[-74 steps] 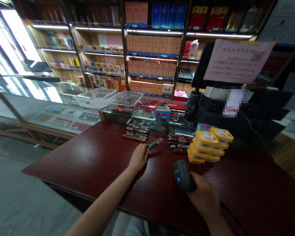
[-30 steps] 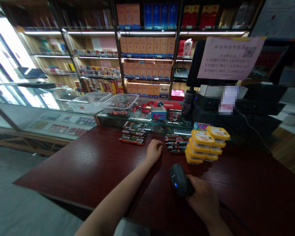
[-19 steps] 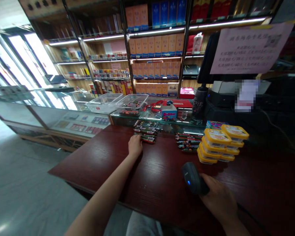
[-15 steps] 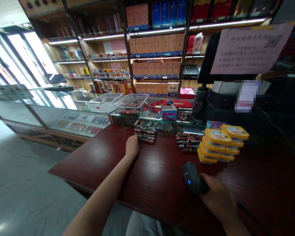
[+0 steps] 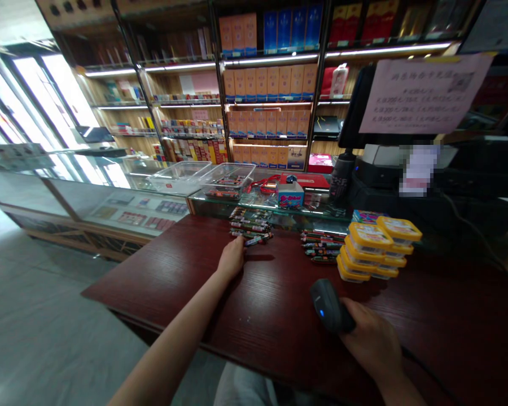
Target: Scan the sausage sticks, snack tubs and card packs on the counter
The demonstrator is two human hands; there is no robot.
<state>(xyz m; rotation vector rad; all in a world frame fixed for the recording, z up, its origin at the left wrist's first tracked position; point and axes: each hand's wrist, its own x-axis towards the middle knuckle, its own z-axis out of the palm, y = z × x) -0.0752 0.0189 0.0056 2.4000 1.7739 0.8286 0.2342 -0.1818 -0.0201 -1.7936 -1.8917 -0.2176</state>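
Pinched in the fingers of my left hand (image 5: 232,258) is one slim pen (image 5: 259,240), its patterned barrel pointing right, just in front of a pile of similar pens (image 5: 249,216). My right hand (image 5: 371,334) is wrapped round the handle of a black barcode scanner (image 5: 327,304), which shows a blue light and trails a cable. Between the hands, further back, lies a second pile of pens (image 5: 322,246). Beside that pile rise stacked clear tubs with yellow lids (image 5: 370,238).
The dark red wooden desk (image 5: 186,287) meets a glass counter behind. On the glass stand clear plastic bins (image 5: 228,179) and a small open blue-and-pink box (image 5: 290,195). A monitor with a paper notice (image 5: 423,93) stands at right. Stocked shelves line the back wall.
My left hand has drawn a pen off the near side of the left pile, shifting slightly right and tilting it. My right hand keeps hold of the scanner, almost unmoved.
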